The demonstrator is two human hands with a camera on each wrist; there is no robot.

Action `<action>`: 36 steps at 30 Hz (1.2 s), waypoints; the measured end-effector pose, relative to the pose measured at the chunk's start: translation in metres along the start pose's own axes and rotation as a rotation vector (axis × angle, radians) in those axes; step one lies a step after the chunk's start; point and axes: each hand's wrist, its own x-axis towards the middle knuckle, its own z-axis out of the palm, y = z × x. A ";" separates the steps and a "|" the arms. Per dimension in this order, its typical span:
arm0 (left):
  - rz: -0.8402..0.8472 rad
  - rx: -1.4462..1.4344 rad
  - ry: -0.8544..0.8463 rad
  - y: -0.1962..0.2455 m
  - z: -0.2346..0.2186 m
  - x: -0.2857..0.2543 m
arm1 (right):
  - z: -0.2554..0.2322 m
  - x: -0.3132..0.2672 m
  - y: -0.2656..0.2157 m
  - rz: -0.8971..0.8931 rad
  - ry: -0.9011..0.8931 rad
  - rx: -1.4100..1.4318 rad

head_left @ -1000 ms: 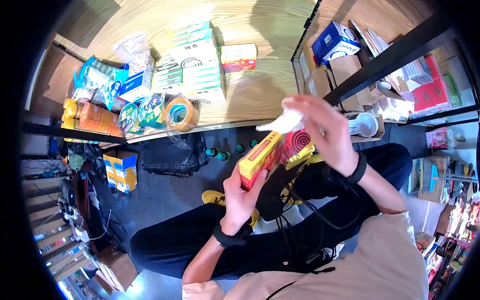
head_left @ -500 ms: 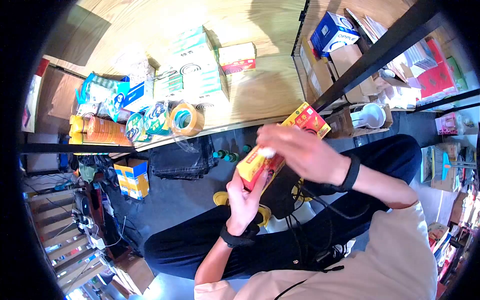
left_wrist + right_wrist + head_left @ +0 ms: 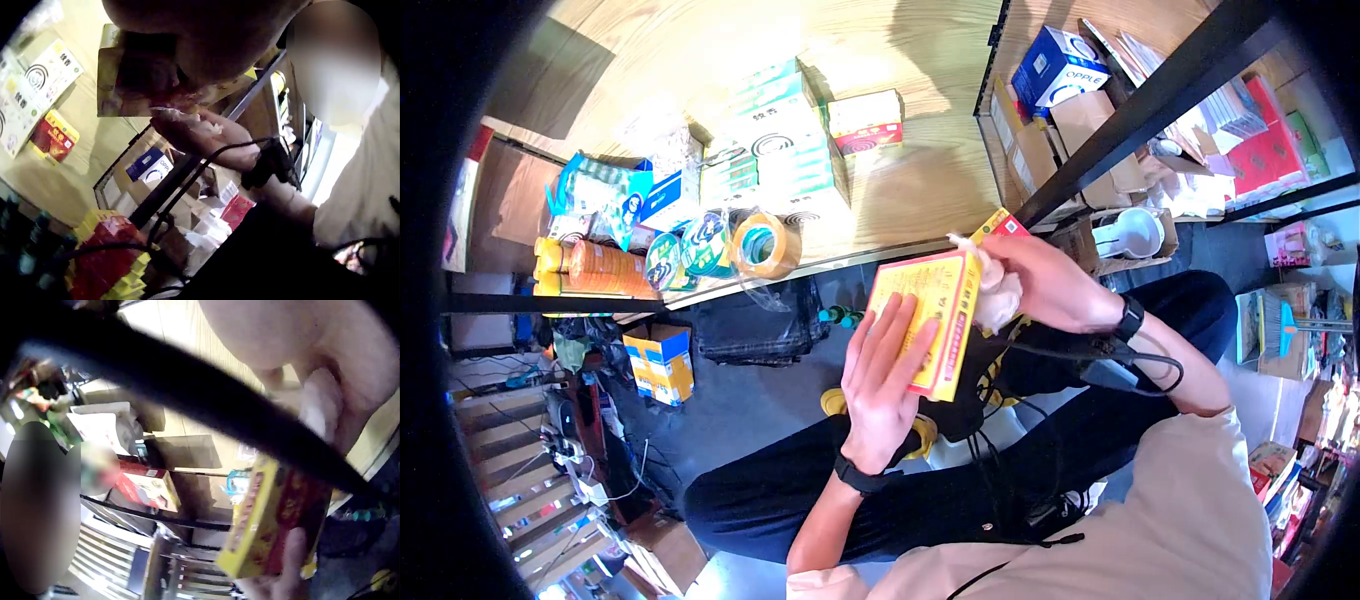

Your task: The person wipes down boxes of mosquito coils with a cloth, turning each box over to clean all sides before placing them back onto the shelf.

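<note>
Yellow box (image 3: pixel 928 318) rests flat against the left hand (image 3: pixel 883 375), fingers straight, steadying it while the right hand (image 3: pixel 1050 283) clutches a white cloth (image 3: pixel 997 290) at its edge.

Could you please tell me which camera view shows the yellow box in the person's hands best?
The head view: the yellow box shows its whole printed face, left hand flat on it. The left wrist view shows only a shaded, partly hidden face; the right wrist view shows a blurred edge behind a dark cable.
</note>
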 end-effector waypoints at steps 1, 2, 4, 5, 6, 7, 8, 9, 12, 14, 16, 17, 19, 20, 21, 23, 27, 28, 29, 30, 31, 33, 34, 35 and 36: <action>-0.006 -0.005 0.015 0.002 0.001 -0.001 | 0.013 -0.005 -0.005 0.040 -0.011 0.009; 0.030 0.058 -0.010 0.002 -0.001 -0.001 | 0.021 -0.008 -0.007 0.074 -0.018 0.033; 0.065 0.120 -0.027 0.003 -0.004 -0.003 | 0.017 -0.009 -0.009 0.011 -0.028 -0.510; 0.096 0.192 -0.049 0.004 -0.007 -0.004 | 0.015 -0.007 -0.003 -0.036 -0.020 -0.429; 0.128 0.265 -0.070 0.003 -0.011 -0.006 | 0.014 -0.006 0.000 -0.083 -0.012 -0.348; 0.204 0.355 -0.055 -0.002 -0.016 -0.009 | 0.016 -0.006 -0.003 -0.054 -0.006 -0.328; 0.204 0.355 -0.054 -0.004 -0.012 -0.010 | 0.018 -0.009 -0.004 -0.054 -0.006 -0.328; 0.150 0.240 0.155 -0.005 -0.007 -0.010 | 0.022 -0.011 -0.005 -0.030 0.016 -0.173; 0.119 0.282 0.249 -0.010 -0.012 -0.010 | 0.024 -0.008 -0.008 -0.012 0.028 -0.070; -0.146 -0.191 0.601 -0.006 0.000 -0.005 | 0.018 -0.009 -0.006 -0.068 0.046 0.107; -0.293 -0.751 0.583 0.001 0.004 -0.005 | 0.017 -0.008 -0.011 -0.073 0.053 0.102; -0.416 -1.100 0.522 -0.001 0.003 -0.011 | 0.020 -0.007 -0.010 -0.084 0.049 0.096; -0.614 -1.586 0.440 0.003 0.005 -0.011 | 0.015 -0.008 0.002 -0.112 0.011 -0.003; -0.777 -1.572 0.469 0.006 0.008 -0.005 | 0.005 -0.006 0.016 -0.130 -0.024 -0.097; -0.746 -1.430 0.452 0.008 0.014 -0.010 | 0.009 -0.003 0.028 -0.225 0.047 -0.306; -0.714 -1.289 0.433 0.002 0.020 -0.019 | 0.012 -0.003 0.040 -0.374 0.142 -0.693; -0.626 -1.042 0.340 -0.001 0.018 -0.020 | 0.016 -0.006 0.031 -0.199 0.185 -0.944; -0.607 -0.967 0.293 0.000 0.016 -0.020 | 0.013 -0.005 0.031 -0.198 0.186 -0.944; -0.613 -0.959 0.266 -0.002 0.017 -0.020 | 0.009 -0.004 0.032 -0.155 0.167 -0.959; -0.614 -0.959 0.268 -0.003 0.015 -0.019 | 0.006 -0.003 0.031 -0.113 0.147 -0.974; -0.595 -0.974 0.212 -0.004 0.011 -0.017 | 0.004 -0.002 0.028 -0.112 0.145 -0.974; -0.542 -0.933 0.080 -0.008 0.004 -0.014 | 0.003 -0.001 0.017 -0.137 0.015 -0.947; -0.544 -0.938 0.080 -0.011 0.003 -0.015 | 0.005 -0.001 0.012 -0.133 0.017 -0.949; -0.584 -0.876 -0.062 -0.013 0.004 -0.018 | 0.009 -0.002 0.006 -0.188 0.050 -0.962; -0.621 -0.812 -0.205 -0.013 0.007 -0.019 | 0.011 -0.002 0.003 -0.242 0.085 -0.975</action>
